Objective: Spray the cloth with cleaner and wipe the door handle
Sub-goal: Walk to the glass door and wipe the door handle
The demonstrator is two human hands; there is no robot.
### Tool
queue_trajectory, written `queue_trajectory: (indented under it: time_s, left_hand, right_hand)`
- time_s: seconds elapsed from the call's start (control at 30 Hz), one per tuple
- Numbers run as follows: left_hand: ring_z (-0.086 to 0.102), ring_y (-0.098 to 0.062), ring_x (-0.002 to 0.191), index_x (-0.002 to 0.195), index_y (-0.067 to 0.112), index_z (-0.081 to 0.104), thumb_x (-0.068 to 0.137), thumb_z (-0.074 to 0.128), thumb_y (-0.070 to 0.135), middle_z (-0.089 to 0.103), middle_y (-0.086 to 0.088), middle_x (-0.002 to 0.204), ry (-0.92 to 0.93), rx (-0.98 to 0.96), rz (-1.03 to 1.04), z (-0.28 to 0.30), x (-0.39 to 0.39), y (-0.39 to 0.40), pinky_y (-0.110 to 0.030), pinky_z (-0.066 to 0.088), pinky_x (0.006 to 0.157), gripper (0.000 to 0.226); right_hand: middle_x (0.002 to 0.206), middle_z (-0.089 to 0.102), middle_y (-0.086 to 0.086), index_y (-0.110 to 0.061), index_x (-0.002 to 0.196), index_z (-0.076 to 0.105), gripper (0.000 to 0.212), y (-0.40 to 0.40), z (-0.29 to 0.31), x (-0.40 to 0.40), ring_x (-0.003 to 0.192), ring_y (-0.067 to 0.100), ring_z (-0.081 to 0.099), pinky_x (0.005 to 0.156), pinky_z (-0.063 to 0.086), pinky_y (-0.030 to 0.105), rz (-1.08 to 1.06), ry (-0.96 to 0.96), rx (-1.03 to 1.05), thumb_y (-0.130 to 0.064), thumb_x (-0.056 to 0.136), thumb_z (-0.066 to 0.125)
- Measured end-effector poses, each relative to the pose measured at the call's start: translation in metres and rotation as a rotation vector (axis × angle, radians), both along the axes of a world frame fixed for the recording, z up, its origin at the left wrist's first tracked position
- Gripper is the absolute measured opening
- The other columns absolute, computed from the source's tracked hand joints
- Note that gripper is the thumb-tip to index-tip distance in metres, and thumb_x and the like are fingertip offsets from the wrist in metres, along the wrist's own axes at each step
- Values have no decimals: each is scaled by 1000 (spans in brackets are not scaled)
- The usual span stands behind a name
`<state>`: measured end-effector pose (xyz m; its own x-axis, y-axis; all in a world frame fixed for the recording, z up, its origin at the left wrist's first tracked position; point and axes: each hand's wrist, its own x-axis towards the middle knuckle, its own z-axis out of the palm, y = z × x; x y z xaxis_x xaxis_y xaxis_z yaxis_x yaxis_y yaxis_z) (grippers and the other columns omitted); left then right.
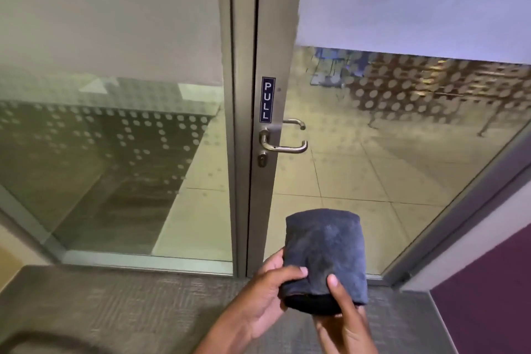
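A folded dark grey cloth (324, 250) is held low in the middle, in front of the glass door. My left hand (264, 299) grips its lower left edge with thumb on top. My right hand (344, 322) holds it from below right, thumb pressed on the cloth. The metal lever door handle (283, 144) sits on the door's frame, well above the cloth and apart from it. A keyhole (262, 160) lies just under the handle. No spray bottle is in view.
A blue PULL sign (267, 99) is fixed above the handle. The glass door (373, 129) has a dotted frosted band; a fixed glass panel (115, 138) stands at left. Grey carpet (129, 304) underfoot, a purple wall (488, 296) at right.
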<state>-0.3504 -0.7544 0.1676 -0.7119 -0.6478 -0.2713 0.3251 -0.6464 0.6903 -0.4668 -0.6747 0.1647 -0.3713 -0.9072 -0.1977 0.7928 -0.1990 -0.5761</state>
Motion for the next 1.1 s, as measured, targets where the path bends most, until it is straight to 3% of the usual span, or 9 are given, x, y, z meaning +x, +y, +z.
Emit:
queue_trajectory:
  time_s: [0.2,0.3,0.5,0.63,0.7,0.8,0.9,1.03,1.1]
  left_hand:
    - [53,-37,133,136,12,61,89,69,18,58,-21,143,-145,-176,-132,8,17,-82,-52,41,111,48]
    - [59,-23,113,131,30,61,88,64,36,66,-4,136,-289,-312,-41,26,25,-124,-36,51,84,44]
    - [57,11,121,145,33,49,92,52,49,63,23,135,-644,-991,216,82,27,-207,-14,46,94,56]
    - [31,-2,144,151,21,43,98,52,40,42,2,158,-937,-1676,313,135,18,-260,-29,27,119,58]
    - [24,-17,153,151,14,43,99,51,38,37,-5,161,-1039,-1956,282,161,8,-282,-43,24,125,59]
    - [23,-28,155,147,7,48,99,52,34,37,-12,161,-1098,-2276,240,191,-7,-308,-55,26,123,55]
    - [24,-32,154,145,4,50,99,54,25,36,-15,161,-1070,-2477,224,216,-20,-330,-55,25,123,50]
    - [18,-35,155,148,4,44,99,49,23,28,-19,164,-1127,-2679,204,242,-35,-356,-55,21,125,53]
    - [17,-37,155,149,4,42,100,46,22,26,-20,164,-1141,-2757,235,253,-37,-369,-54,19,126,52]
  right_hand:
    - [129,65,19,-21,127,63,58,-65,20,-6,119,35,63,93,54,47,-100,187,-43,-11,71,74]
    - [120,72,9,-25,118,69,54,-94,32,-24,112,25,68,83,59,34,-241,313,0,-17,65,80]
    - [96,73,-7,-33,100,64,45,-143,57,-62,87,11,71,69,57,19,-486,755,5,-31,61,86]
    - [100,70,-16,-36,104,61,52,-170,70,-75,90,2,68,71,57,18,-551,916,-58,-22,62,88]
    - [102,69,-15,-32,107,62,54,-182,73,-80,93,7,69,71,61,31,-559,930,-78,-18,63,90]
    - [106,67,-11,-27,109,62,53,-195,73,-89,93,13,70,57,63,44,-551,913,-103,-19,64,88]
    - [110,66,-10,-32,105,62,51,-208,75,-98,97,17,69,62,63,50,-570,923,-129,-24,63,89]
    - [116,62,-2,-32,100,57,42,-230,79,-99,107,1,60,77,55,13,-650,970,-226,-21,67,81]
    - [116,55,13,-29,97,55,43,-243,79,-96,107,6,59,75,57,19,-643,1030,-217,-11,69,81]
